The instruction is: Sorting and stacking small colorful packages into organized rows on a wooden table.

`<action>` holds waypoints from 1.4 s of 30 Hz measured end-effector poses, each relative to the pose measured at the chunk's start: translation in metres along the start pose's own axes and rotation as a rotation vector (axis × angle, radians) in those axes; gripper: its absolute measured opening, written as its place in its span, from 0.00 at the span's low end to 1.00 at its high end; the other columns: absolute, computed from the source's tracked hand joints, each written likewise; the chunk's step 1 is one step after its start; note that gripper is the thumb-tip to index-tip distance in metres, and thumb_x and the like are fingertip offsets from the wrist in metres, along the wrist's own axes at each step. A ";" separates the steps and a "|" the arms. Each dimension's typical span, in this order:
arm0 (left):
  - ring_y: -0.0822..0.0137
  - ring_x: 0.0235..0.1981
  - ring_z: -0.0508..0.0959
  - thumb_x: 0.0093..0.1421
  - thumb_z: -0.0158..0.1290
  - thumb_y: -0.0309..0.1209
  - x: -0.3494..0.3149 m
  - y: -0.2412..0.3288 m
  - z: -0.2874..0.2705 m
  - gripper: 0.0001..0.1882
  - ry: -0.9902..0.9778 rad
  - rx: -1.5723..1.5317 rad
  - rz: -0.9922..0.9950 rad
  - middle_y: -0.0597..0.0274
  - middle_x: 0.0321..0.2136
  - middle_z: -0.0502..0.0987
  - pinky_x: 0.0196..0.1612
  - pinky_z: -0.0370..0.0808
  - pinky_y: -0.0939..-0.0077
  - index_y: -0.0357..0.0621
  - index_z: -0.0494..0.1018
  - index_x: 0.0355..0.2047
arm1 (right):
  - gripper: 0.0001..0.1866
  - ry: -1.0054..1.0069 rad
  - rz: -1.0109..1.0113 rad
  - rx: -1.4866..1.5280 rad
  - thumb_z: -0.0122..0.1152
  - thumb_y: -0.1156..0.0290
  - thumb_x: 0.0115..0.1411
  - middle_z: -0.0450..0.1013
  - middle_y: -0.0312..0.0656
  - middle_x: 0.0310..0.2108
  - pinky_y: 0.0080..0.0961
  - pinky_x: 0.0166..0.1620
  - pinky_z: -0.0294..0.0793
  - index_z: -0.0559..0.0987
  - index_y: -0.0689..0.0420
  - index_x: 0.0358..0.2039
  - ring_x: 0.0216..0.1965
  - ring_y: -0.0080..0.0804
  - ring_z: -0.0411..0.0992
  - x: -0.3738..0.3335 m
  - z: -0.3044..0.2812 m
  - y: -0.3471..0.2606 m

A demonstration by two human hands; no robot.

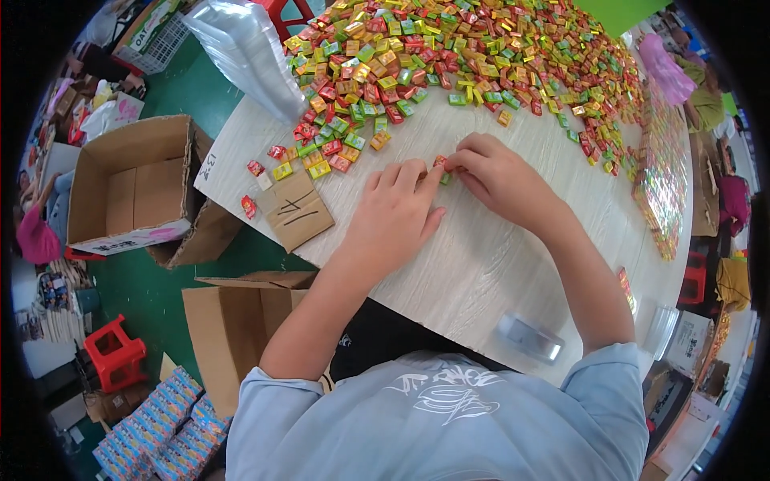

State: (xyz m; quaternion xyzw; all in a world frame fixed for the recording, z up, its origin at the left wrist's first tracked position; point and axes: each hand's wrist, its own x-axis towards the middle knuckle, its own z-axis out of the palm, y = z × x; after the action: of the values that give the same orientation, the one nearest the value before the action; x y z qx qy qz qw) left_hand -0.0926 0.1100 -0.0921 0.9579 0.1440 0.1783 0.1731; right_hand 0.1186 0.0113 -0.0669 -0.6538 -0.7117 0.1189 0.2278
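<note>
My right hand (504, 178) is over the table with thumb and index finger closed on a small red wrapped sweet (440, 160). Beside its fingertips is a green-yellow wrapped sweet (446, 178), partly hidden by the fingers. My left hand (389, 212) rests on the tabletop, palm down, thumb apart from the fingers. Its index fingertip reaches the same small sweets. A big heap of red, green, yellow and orange wrapped sweets (481, 56) covers the far side of the table.
A cardboard piece (295, 210) with handwriting lies left of my left hand, near loose sweets. Stacked clear plastic trays (249, 56) stand far left. A flat block of sweets (662, 176) lines the right edge. A clear plastic box (529, 338) lies near me. Open cartons (132, 188) stand left.
</note>
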 end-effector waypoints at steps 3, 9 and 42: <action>0.54 0.53 0.73 0.60 0.63 0.38 0.000 -0.001 0.001 0.30 0.010 -0.008 -0.010 0.56 0.50 0.71 0.56 0.71 0.57 0.39 0.72 0.60 | 0.10 -0.014 0.025 0.048 0.65 0.79 0.62 0.75 0.47 0.45 0.37 0.51 0.78 0.81 0.60 0.45 0.48 0.48 0.76 -0.008 -0.002 -0.009; 0.50 0.55 0.72 0.61 0.63 0.37 -0.001 -0.002 0.001 0.31 0.035 -0.055 -0.036 0.52 0.52 0.70 0.58 0.69 0.54 0.42 0.70 0.64 | 0.08 -0.039 0.058 -0.009 0.64 0.79 0.62 0.76 0.47 0.43 0.38 0.50 0.78 0.81 0.61 0.43 0.46 0.49 0.76 -0.021 -0.011 -0.005; 0.46 0.55 0.71 0.55 0.64 0.29 0.000 -0.017 0.004 0.28 0.152 -0.199 -0.146 0.50 0.50 0.70 0.59 0.69 0.50 0.41 0.72 0.56 | 0.11 0.354 0.127 -0.496 0.64 0.74 0.63 0.76 0.45 0.44 0.42 0.54 0.75 0.81 0.58 0.46 0.50 0.49 0.74 0.006 -0.004 0.044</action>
State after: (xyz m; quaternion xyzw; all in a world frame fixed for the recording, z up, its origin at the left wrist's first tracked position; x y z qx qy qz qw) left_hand -0.0952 0.1242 -0.1018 0.9067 0.2076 0.2507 0.2683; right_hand 0.1586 0.0213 -0.0826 -0.7430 -0.6262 -0.1603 0.1739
